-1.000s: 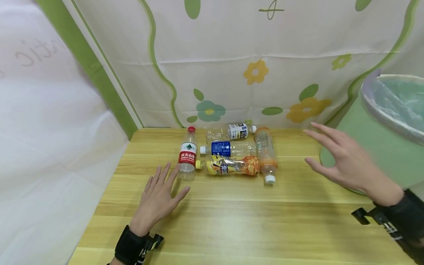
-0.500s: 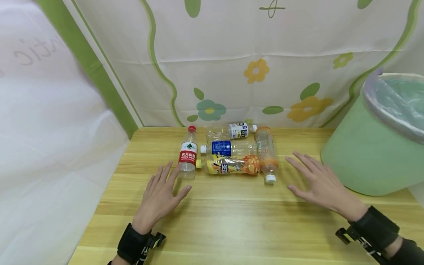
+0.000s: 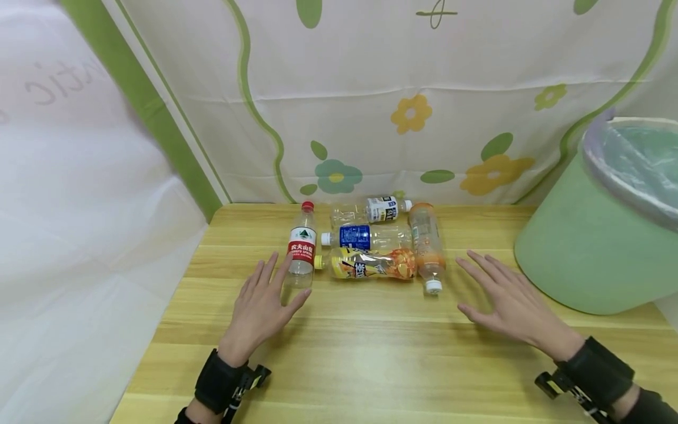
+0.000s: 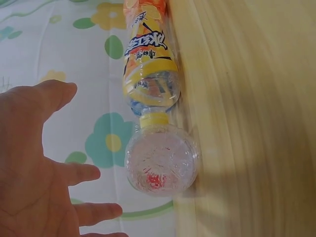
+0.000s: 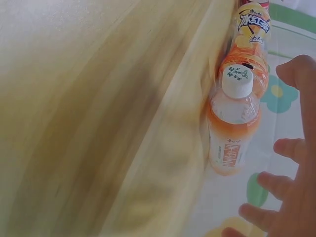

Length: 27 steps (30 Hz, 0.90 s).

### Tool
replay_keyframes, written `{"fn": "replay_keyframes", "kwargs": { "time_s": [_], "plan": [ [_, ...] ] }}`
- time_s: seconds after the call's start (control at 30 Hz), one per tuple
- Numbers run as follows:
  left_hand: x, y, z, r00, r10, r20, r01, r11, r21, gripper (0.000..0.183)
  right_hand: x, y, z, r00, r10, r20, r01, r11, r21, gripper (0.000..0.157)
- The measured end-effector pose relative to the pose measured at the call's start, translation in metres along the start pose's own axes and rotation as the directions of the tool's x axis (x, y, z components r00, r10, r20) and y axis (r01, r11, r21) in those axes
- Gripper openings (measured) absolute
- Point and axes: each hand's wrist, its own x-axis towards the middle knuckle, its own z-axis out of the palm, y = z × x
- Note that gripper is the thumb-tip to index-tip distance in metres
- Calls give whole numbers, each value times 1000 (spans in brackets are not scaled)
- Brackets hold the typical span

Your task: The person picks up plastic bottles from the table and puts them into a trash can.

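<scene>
Five bottles (image 3: 373, 264) lie on a wood-grained table (image 3: 371, 365) before flowered cloth (image 3: 349, 129).

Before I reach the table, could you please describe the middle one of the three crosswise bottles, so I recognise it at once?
On the wooden table, left of the big green bin in the head view, five plastic bottles lie together. Between the white-label bottle behind and the yellow-capped bottle in front lies the blue-label bottle; only its label is mostly blue.
</scene>
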Motion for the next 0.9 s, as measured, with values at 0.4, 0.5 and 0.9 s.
{"fn": "replay_keyframes", "kwargs": {
  "time_s": [0.4,0.5,0.9],
  "plan": [
    [15,4,1,994,-107,-7,106,990,-94,101,-4,-2,3,1000,10,5,-10,1000,5,90],
    [21,6,2,990,-140,-12,138,983,-119,105,-5,-1,5,1000,14,6,-14,1000,5,92],
    [44,12,10,976,-218,9,216,961,-170,114,-7,-1,8,1000,16,-2,-16,1000,2,94]
  ]
}}
